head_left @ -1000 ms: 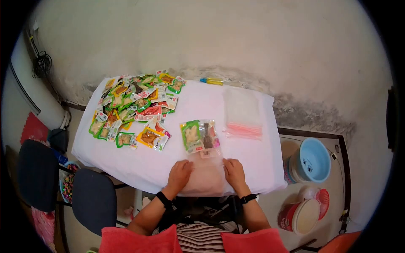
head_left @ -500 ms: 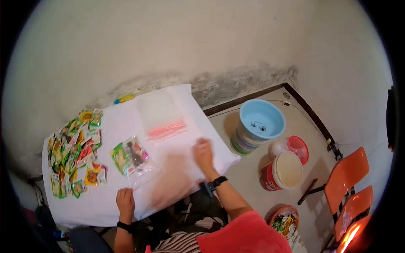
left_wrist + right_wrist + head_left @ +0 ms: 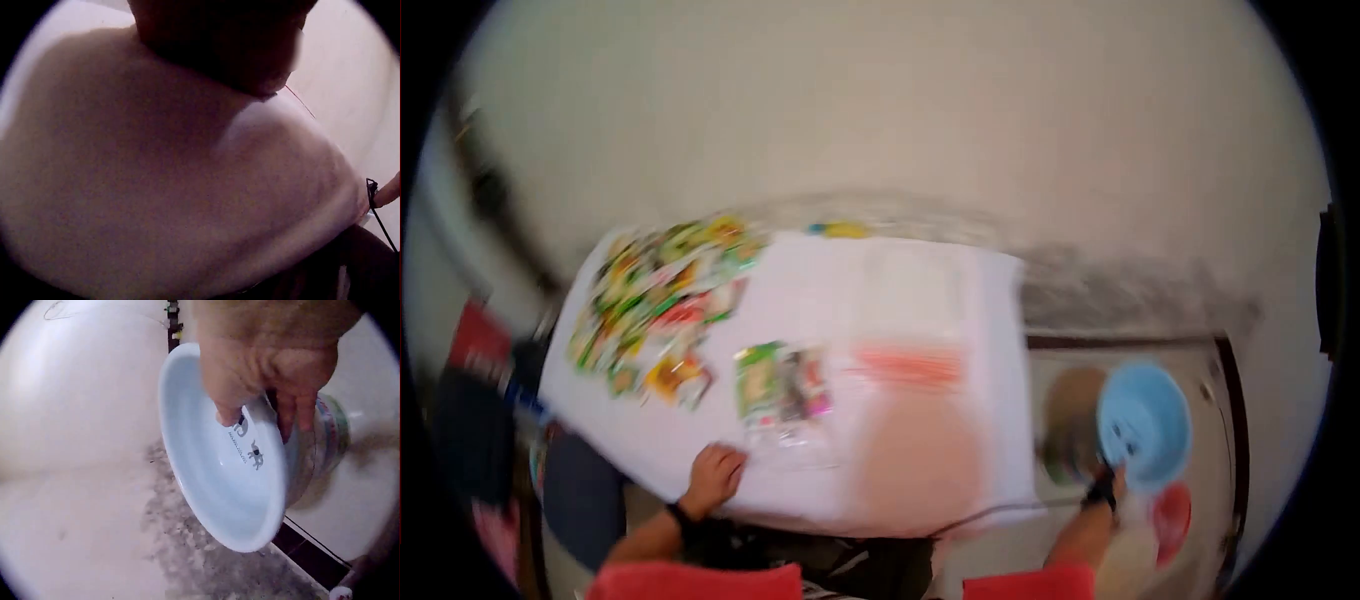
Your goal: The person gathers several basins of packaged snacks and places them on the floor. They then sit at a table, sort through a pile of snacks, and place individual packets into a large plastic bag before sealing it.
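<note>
My right hand (image 3: 269, 375) grips the rim of a light blue plastic basin (image 3: 219, 494), thumb on the inner wall and fingers outside. The basin tilts in the right wrist view, close to a round container (image 3: 334, 425) with a coloured label. My left hand (image 3: 715, 472) rests near the front edge of the white-covered table (image 3: 800, 290), its fingers loosely curled. Just beyond it lies a clear bag (image 3: 785, 385) with a green packet and a dark one inside. A dim left wrist view shows mainly cloth under the dark hand.
A heap of colourful food packets (image 3: 665, 290) covers the table's left part. Clear bags with pink strips (image 3: 910, 365) lie to the right, and a yellow and blue object (image 3: 840, 230) at the back. A red basket (image 3: 1170, 520) and dark chair (image 3: 585, 500) flank the table.
The right hand has left the table, moved right and taken hold of the basin's rim. The left hand has let go of the bag's edge. The head view has swung right and back.
</note>
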Demonstrator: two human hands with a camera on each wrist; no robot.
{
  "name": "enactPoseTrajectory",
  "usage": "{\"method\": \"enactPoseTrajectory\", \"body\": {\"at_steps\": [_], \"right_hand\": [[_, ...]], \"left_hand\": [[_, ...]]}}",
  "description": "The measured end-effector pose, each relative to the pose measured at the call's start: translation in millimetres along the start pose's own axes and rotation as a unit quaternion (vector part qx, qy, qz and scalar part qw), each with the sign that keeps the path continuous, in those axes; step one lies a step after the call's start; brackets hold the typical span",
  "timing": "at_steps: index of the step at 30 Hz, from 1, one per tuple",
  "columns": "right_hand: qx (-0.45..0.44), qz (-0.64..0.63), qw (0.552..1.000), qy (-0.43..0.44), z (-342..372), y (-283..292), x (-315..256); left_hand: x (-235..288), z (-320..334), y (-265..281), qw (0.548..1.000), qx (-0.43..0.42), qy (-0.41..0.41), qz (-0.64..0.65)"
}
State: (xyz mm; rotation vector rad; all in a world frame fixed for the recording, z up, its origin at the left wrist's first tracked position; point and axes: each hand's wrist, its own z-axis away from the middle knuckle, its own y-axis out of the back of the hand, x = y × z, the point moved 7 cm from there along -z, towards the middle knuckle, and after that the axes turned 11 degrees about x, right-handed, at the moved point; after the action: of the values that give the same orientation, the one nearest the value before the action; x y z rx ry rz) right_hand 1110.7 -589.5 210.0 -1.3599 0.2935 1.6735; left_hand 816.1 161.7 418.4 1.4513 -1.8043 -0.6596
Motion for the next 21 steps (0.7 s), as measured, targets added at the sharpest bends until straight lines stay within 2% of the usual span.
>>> {"method": "enactPoseTrajectory", "body": {"at_steps": [1,3,6,7,9,10,12,13,14,16,17,18,20,21], "right_hand": [[0.016,0.092,0.994,0.049,-39.9,15.0,0.3],[0.038,0.280,0.949,0.138,-47.4,19.2,-23.9],[0.078,0.530,0.795,0.283,-18.6,8.7,-58.2],[0.093,0.570,0.751,0.320,0.5,4.3,-71.3],[0.096,0.598,0.700,0.378,37.1,-20.3,-93.2],[0.069,0.591,0.694,0.404,59.4,-37.9,-98.5],[0.001,0.554,0.715,0.427,89.5,-74.6,-106.6],[-0.108,0.367,0.826,0.413,105.9,-92.5,-108.7],[-0.136,0.332,0.850,0.385,113.4,-116.6,-110.2],[-0.217,0.251,0.901,0.281,194.7,-185.0,-105.7],[-0.266,0.209,0.914,0.225,239.2,-218.2,-96.9],[-0.316,0.174,0.918,0.165,287.3,-244.6,-81.9],[-0.411,0.132,0.901,0.043,397.0,-283.4,-37.1],[-0.445,0.128,0.886,-0.020,459.8,-292.6,-11.9]], "left_hand": [[0.5,-2.6,0.3,1.000,-0.019,0.008,0.002],[1.7,-5.4,1.1,0.999,-0.026,0.007,0.018],[-2.0,0.5,-1.7,0.999,-0.039,0.013,0.015],[-2.7,-1.5,-1.3,0.998,-0.047,0.016,0.030],[-6.0,3.5,-4.3,0.998,-0.036,0.028,0.037],[-8.1,8.7,-6.8,0.998,-0.045,0.035,0.039],[-9.9,9.5,-6.1,0.997,-0.045,0.053,0.038],[-11.6,9.7,-6.2,0.994,-0.045,0.072,0.071],[-12.1,10.1,-6.8,0.989,-0.044,0.091,0.105],[-13.9,15.4,0.4,0.975,0.040,0.151,0.161],[-11.6,19.0,3.6,0.957,0.057,0.207,0.197],[-5.8,19.4,20.7,0.919,0.101,0.251,0.287],[3.3,29.3,47.3,0.809,0.153,0.352,0.445],[3.8,35.2,64.3,0.808,0.159,0.351,0.445]]}}
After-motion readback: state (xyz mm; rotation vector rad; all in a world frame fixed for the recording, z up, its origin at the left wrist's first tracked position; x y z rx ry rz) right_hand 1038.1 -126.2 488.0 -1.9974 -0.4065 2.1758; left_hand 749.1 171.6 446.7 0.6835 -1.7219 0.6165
